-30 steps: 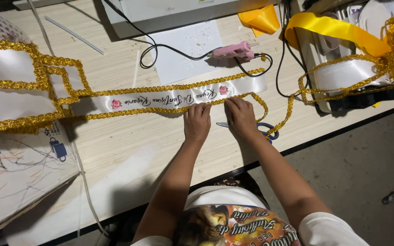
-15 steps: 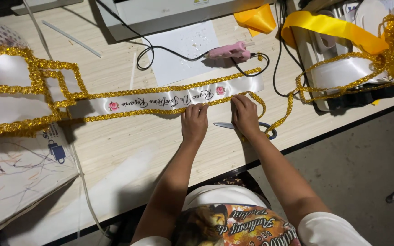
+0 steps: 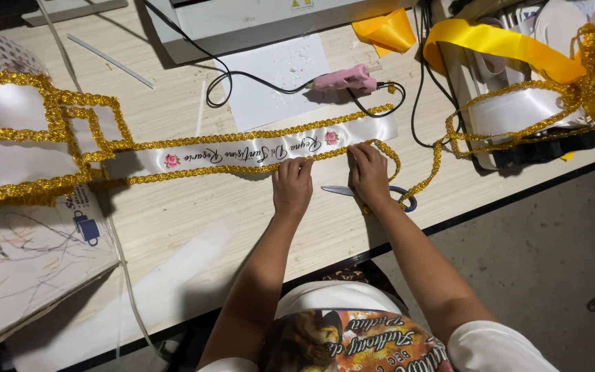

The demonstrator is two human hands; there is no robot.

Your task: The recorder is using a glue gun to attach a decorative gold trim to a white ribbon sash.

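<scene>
Both hands have crept slightly along the gold trim, left hand (image 3: pixel 293 184) and right hand (image 3: pixel 368 173) pressing flat, fingers together, on the white sash's (image 3: pixel 256 150) lower edge on the counter (image 3: pixel 194 220) (pink glue gun (image 3: pixel 344 79) nearby), likely bonding trim; next needs firm pressing farther along.

The sash (image 3: pixel 242 151) lay across the worktop (image 3: pixel 194 220). The glue gun (image 3: pixel 344 79) lay behind it, the scissors (image 3: pixel 373 193) in front.
</scene>
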